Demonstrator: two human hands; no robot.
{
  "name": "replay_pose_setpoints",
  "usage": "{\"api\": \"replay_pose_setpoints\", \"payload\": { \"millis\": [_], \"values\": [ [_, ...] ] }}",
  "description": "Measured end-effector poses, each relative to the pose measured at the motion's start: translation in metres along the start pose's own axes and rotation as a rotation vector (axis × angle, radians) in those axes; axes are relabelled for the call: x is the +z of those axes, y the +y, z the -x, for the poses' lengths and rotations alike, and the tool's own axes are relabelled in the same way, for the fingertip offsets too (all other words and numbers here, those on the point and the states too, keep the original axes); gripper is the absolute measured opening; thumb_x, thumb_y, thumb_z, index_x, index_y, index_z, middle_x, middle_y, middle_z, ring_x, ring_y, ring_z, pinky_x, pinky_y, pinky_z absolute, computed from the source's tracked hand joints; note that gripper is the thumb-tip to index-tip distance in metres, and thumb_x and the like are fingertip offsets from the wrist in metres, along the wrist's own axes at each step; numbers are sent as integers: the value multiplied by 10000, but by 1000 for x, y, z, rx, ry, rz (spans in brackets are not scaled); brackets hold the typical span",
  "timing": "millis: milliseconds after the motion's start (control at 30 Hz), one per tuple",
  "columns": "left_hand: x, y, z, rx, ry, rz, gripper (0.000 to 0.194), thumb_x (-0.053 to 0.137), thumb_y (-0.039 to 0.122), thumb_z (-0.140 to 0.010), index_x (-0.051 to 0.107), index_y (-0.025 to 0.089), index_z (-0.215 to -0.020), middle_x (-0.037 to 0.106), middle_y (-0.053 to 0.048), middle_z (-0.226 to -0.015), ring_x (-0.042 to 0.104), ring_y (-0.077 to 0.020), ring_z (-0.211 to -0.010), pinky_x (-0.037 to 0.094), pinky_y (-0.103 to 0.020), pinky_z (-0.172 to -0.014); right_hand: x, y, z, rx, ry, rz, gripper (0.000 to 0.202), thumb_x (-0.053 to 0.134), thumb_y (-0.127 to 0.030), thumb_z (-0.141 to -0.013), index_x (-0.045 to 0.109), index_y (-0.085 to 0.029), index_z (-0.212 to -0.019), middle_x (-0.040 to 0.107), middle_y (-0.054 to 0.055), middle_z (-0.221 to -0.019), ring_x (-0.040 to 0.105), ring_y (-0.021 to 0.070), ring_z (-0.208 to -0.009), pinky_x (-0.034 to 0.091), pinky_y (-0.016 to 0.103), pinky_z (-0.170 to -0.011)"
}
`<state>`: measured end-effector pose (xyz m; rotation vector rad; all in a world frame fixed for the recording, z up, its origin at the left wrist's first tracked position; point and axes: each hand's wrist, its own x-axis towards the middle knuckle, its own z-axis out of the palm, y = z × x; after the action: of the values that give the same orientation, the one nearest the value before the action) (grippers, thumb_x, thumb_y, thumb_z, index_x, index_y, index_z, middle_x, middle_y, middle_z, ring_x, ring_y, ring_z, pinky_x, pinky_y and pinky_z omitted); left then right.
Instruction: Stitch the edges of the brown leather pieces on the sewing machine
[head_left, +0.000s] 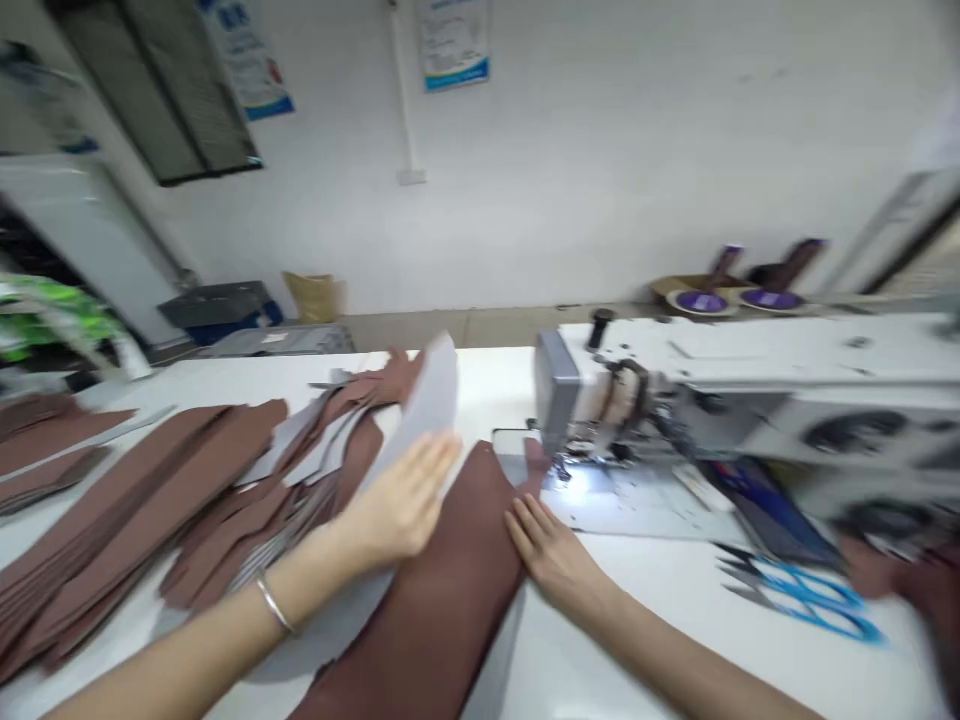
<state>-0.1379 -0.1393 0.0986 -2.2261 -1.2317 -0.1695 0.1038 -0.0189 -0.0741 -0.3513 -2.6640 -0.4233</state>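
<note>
My left hand (412,500), smeared by motion, is closed on a pale grey fabric piece (431,395) that rises past its fingers. Below and right of it, a large brown fabric panel (465,580) lies across the white table. With fingers stretched out flat, my right hand (551,548) rests on the panel's right edge. The panel's narrow far end reaches beside the needle area of a white sewing machine (750,350), lit by a small lamp. Stacked brown and grey cut pieces (300,470) lie just left of my left hand.
More long brown pieces (142,500) are stacked at left. Blue-handled scissors (810,595) and a dark phone-like slab (780,510) lie right of my right hand, beneath the machine arm. Purple thread spools (701,300) stand behind the machine. Boxes (221,305) sit beyond the table.
</note>
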Motion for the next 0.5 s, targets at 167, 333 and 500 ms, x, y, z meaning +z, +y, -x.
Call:
{"api": "replay_pose_setpoints", "payload": {
  "millis": [167,333,500],
  "values": [
    [89,78,0,-39,-438,374,287,478,37,-802,714,136,-932,556,-187,-1378,493,-306,-1321,441,-501,-1095,-17,8,-3,-26,-110,-76,397,506,-143,-918,558,-4,-1286,548,250,-1309,511,361,-1248,477,496,-1009],
    [81,80,-38,-329,-740,478,534,518,144,-779,547,116,-1312,419,-195,-1494,405,-332,-1376,405,-499,-1102,-21,10,1,-31,-108,-95,382,464,-133,-941,537,22,-1283,529,286,-1312,519,359,-1242,476,518,-993],
    [104,75,-93,-559,-827,392,583,462,147,-811,429,78,-1389,509,-252,-1326,513,-384,-1202,484,-556,-893,-23,14,-4,-57,-82,-72,363,444,-165,-955,567,34,-1232,565,279,-1267,557,361,-1187,492,505,-968]
  ]
}}
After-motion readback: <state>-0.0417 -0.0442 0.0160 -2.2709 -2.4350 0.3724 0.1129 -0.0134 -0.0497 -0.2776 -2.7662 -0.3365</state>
